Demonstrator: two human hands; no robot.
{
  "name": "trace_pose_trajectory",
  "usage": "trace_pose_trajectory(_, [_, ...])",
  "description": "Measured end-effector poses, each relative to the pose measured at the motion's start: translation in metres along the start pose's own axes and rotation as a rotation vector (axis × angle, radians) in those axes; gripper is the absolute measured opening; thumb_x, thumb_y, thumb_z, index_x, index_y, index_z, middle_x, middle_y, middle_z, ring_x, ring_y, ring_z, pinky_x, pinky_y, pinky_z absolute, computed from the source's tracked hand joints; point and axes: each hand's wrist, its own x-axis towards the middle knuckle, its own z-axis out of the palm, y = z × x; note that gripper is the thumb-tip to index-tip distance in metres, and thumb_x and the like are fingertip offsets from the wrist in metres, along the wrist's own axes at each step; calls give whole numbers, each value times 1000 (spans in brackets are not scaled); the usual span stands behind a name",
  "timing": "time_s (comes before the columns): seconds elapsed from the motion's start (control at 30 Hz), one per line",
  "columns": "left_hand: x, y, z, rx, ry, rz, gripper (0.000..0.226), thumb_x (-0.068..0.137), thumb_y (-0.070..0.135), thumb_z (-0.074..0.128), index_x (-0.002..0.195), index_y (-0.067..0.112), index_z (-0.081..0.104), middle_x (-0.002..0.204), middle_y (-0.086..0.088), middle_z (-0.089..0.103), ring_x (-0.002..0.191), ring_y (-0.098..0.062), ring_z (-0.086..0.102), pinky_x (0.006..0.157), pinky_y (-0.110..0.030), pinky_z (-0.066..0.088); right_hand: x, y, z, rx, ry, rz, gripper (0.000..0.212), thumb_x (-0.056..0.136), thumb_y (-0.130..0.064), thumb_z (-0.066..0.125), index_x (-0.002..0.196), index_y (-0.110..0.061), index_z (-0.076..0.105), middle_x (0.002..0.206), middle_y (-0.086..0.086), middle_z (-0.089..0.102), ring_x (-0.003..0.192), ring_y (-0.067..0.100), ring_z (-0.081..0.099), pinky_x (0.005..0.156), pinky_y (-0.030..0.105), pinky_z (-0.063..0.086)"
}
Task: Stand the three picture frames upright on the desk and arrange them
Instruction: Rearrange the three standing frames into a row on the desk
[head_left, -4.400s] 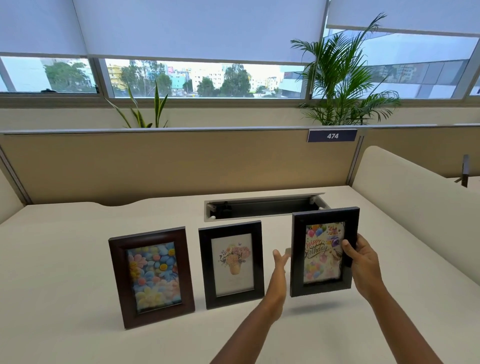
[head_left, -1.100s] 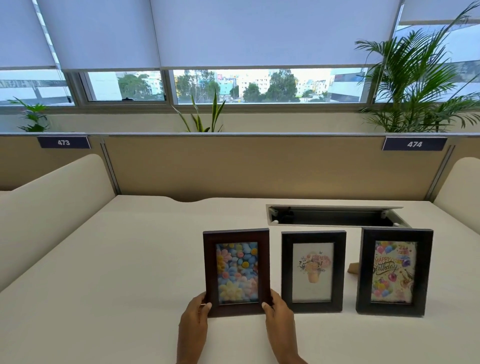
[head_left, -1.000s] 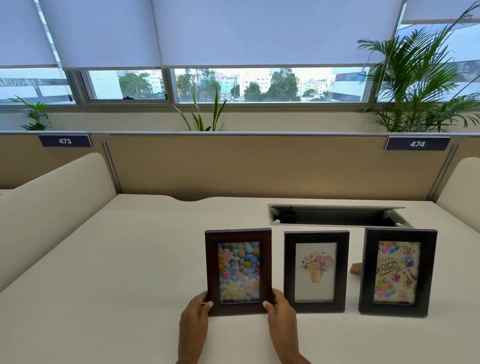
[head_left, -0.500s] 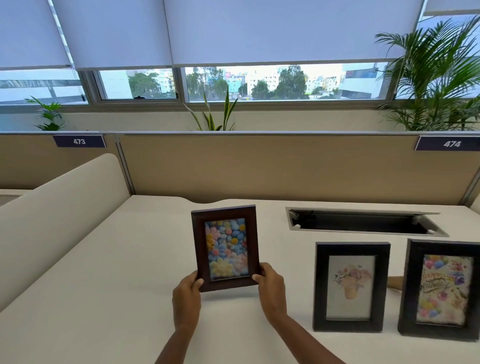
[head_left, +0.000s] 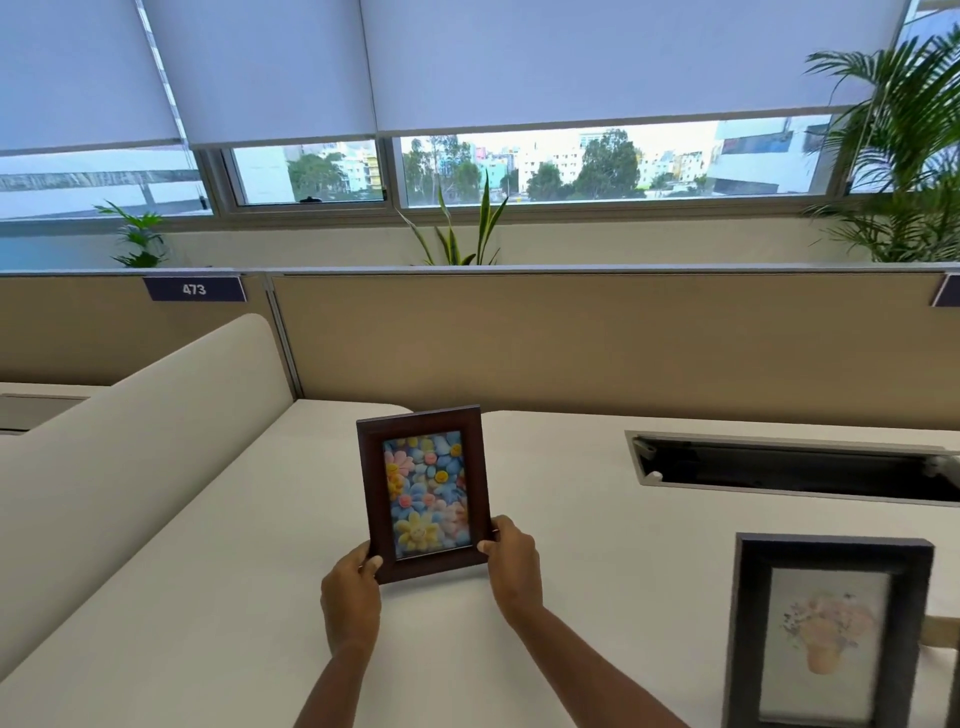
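A dark brown frame (head_left: 425, 488) with a picture of colourful flowers is upright at the middle of the white desk (head_left: 218, 597), its bottom edge close to the desk top. My left hand (head_left: 349, 597) grips its lower left corner and my right hand (head_left: 511, 561) grips its lower right corner. A black frame (head_left: 826, 631) with a flower-pot picture stands upright at the lower right, blurred. The third frame is out of view past the right edge.
An open cable tray slot (head_left: 789, 470) lies in the desk at the back right. A tan partition (head_left: 571, 343) closes the back, and a cream curved divider (head_left: 130, 441) borders the left side. Plants stand on the window sill behind.
Both hands lifted the brown flower frame and carried it left and farther back, away from the black frame. The view turned left, so the third frame dropped out of sight.
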Motion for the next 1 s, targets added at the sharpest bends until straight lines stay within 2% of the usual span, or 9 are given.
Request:
trace_pose_trajectory(0.43, [16, -19, 5, -26, 29, -76, 32, 90, -4, 52, 121, -10, 54, 119, -31, 62, 108, -43, 59, 98, -48, 46, 14, 0, 20, -45, -46, 15, 26, 91, -1, 45, 115, -5, 54, 115, 13, 65, 102, 23, 61, 86, 32, 52])
trace_pose_trajectory(0.63, [13, -22, 8, -17, 42, -71, 31, 91, -2, 50, 121, -10, 54, 120, -30, 61, 110, -43, 58, 99, -49, 45, 13, 3, 19, -56, -64, -5, 29, 93, -5, 44, 121, -8, 52, 121, 11, 62, 109, 24, 59, 90, 31, 50])
trace_pose_trajectory(0.73, [11, -23, 9, -9, 46, -55, 31, 92, -1, 49, 121, -11, 54, 119, -31, 61, 110, -44, 58, 98, -50, 46, 11, 6, 19, -54, -68, -23, 29, 92, -4, 44, 118, -8, 53, 119, 11, 64, 106, 23, 60, 89, 31, 51])
trace_pose_trajectory(0.83, [9, -24, 10, -4, 59, -58, 30, 92, -1, 49, 120, -12, 54, 118, -31, 62, 109, -44, 58, 97, -49, 46, 5, 13, 16, -48, -72, -23, 34, 91, -4, 42, 124, -9, 51, 121, 9, 62, 104, 17, 60, 86, 24, 47])
trace_pose_trajectory(0.9, [7, -26, 11, -15, 60, -62, 31, 92, -2, 48, 121, -12, 54, 119, -30, 62, 109, -44, 58, 97, -49, 46, -1, 17, 16, -45, -79, -14, 42, 92, -4, 42, 133, -11, 43, 129, 7, 57, 111, 15, 56, 89, 19, 41])
trace_pose_trajectory(1.0, [1, -26, 15, -74, 75, -107, 40, 91, -4, 50, 130, -11, 44, 129, -30, 54, 119, -44, 51, 102, -50, 41, -11, 23, 11, -48, -72, -15, 48, 92, -1, 43, 138, -12, 37, 135, 5, 51, 117, 14, 51, 89, 14, 35])
